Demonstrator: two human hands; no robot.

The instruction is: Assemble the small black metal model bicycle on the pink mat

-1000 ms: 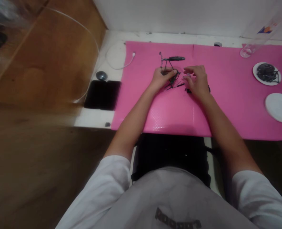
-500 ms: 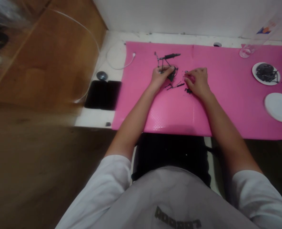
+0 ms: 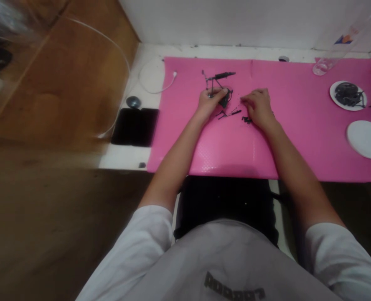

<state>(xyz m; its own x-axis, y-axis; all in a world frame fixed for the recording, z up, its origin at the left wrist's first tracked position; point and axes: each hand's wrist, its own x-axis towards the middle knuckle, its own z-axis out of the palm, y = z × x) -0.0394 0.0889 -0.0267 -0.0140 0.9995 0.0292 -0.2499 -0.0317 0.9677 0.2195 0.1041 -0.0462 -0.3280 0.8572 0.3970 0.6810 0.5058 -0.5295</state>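
Note:
A dark assembly of thin rods and a black part (image 3: 224,100) is gripped in my left hand (image 3: 209,102), near the middle of the pink mat (image 3: 223,146). Its rods (image 3: 221,76) stick out beyond my fingers. To the right, my right hand (image 3: 258,106) has its thumb and fingertips drawn together just above the mat, beside some tiny bits; whatever is between them is too small to tell. Between the hands lies a thin black tool-like piece (image 3: 234,113). A small black part (image 3: 246,120) rests under my right palm's left side.
At the right are a white plate with black pieces (image 3: 348,95), a bare white plate (image 3: 367,139) and a clear plastic bottle (image 3: 325,66). Left of the mat lie a black flat object (image 3: 135,126), a round dark object (image 3: 133,102) and a white cable (image 3: 156,91).
The fingertips of my right hand have closed together and shifted slightly left. My left hand keeps its hold on the dark assembly. The view has moved slightly.

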